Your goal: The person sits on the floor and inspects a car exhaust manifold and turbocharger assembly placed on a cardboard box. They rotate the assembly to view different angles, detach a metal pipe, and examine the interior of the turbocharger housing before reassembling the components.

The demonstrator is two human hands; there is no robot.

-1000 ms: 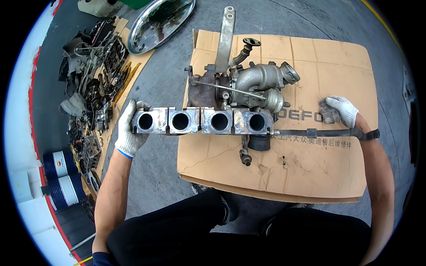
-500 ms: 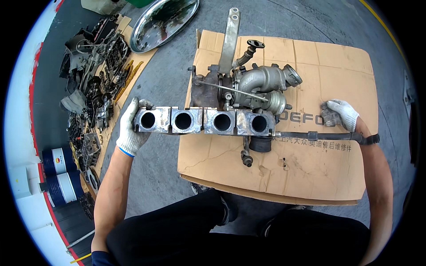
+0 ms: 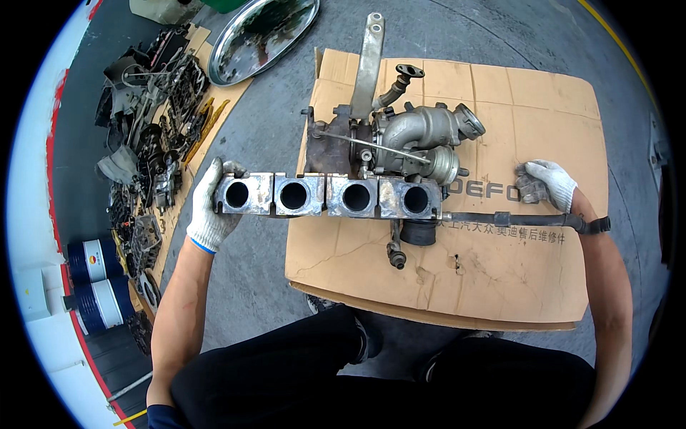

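Note:
A metal manifold with several round ports [image 3: 325, 195], joined to a grey turbocharger [image 3: 414, 139], lies across the left edge of a sheet of cardboard [image 3: 500, 279]. My left hand [image 3: 211, 207], in a white glove, grips the manifold's left end. At the right, my gloved right hand [image 3: 547, 184] is closed on a small dark metal part on the cardboard. A thin black hose [image 3: 514, 219] runs from the manifold's right end past my right wrist.
A long flat metal bracket [image 3: 368, 61] sticks up behind the turbocharger. A shiny oval tray [image 3: 264, 32] lies at the top left. Many dark engine parts [image 3: 153, 136] are spread along the left, with two blue and white cans [image 3: 96, 282] below them. My knees are at the bottom.
The manifold assembly and both hands keep their positions; only the view shifts slightly.

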